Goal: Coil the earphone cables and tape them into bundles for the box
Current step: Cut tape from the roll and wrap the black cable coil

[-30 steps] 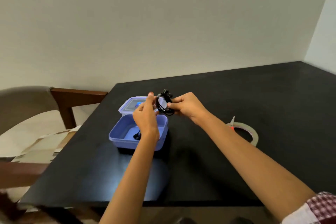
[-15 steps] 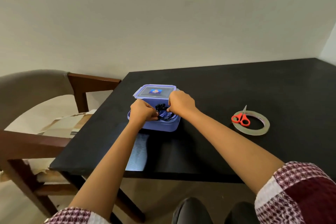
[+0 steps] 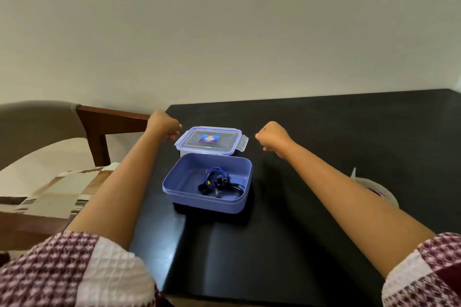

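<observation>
Two coiled earphone bundles (image 3: 216, 182) (one blue, one black, as far as I can tell) lie inside the open blue box (image 3: 202, 203) on the black table (image 3: 324, 132), w/ the tape roll (image 3: 385, 193) off to the right, half hidden by the forearm. Just behind the box sits its lid (image 3: 190, 143). The left hand (image 3: 163, 126) & right hand (image 3: 273, 138) hover either side of the lid, fingers curled, holding nothing. Boxing step looks done; next is prob. lid on, clips pressed down.

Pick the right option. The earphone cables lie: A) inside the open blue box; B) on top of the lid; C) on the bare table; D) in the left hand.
A: the earphone cables lie in a heap on the floor of the blue box.
</observation>
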